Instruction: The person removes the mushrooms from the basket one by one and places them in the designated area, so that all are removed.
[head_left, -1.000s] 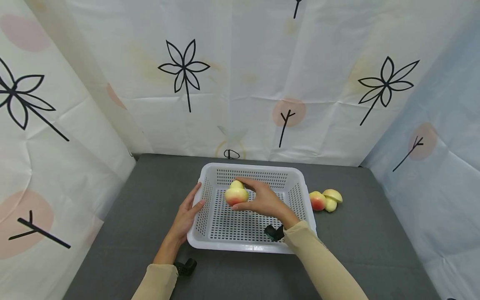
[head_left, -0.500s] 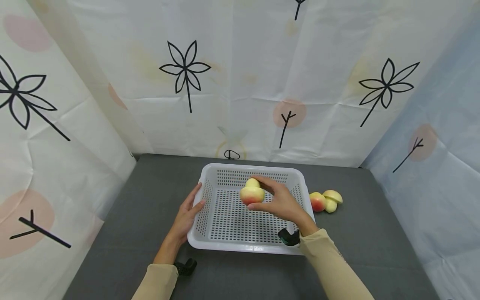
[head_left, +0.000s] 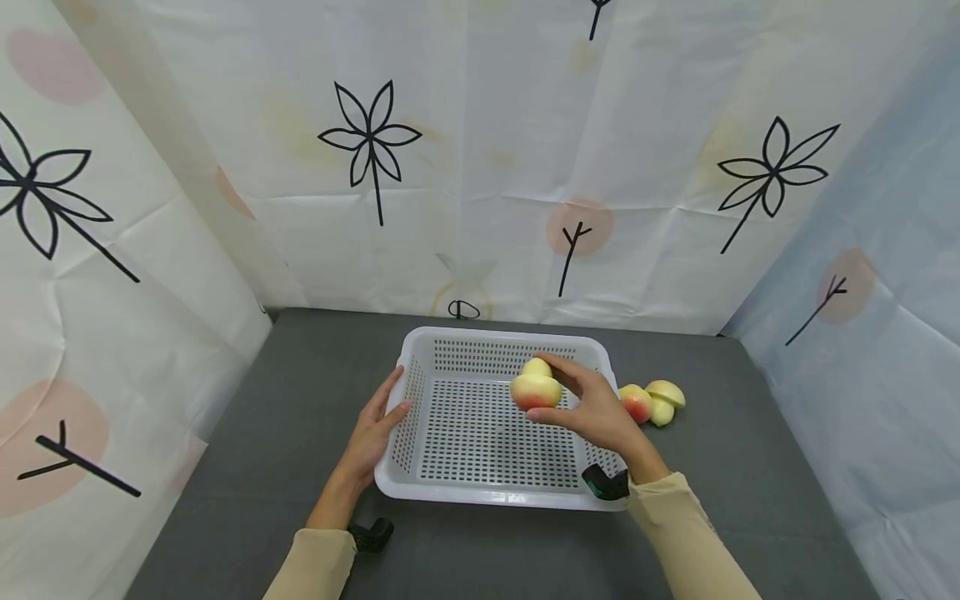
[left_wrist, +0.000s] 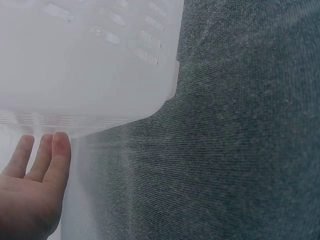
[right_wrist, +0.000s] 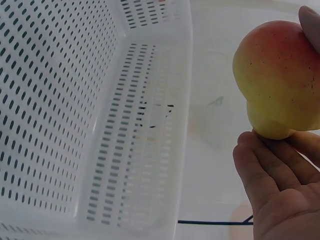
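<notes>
My right hand (head_left: 592, 408) pinches a yellow and red toy mushroom (head_left: 536, 390) above the right part of a white plastic basket (head_left: 501, 497). The mushroom is upside down, its stem (right_wrist: 270, 122) at the fingertips and its reddish cap (right_wrist: 280, 60) by the thumb. My left hand (head_left: 371, 437) holds the basket's left side, thumb over the rim. Three fairly straight fingers (left_wrist: 60, 155) show against the outer wall in the left wrist view. Right of the basket lie two more mushrooms, one red and yellow (head_left: 636, 403), one pale yellow (head_left: 664, 400).
A dark grey cloth (head_left: 337, 358) covers the table under the basket. Pale printed fabric (head_left: 495, 167) hangs at the back and on both sides. A black wrist camera (head_left: 603, 483) sits on the right wrist, over the basket's front right corner.
My right hand has moved to the right over the basket, carrying the mushroom along. The left hand and the basket stay in place.
</notes>
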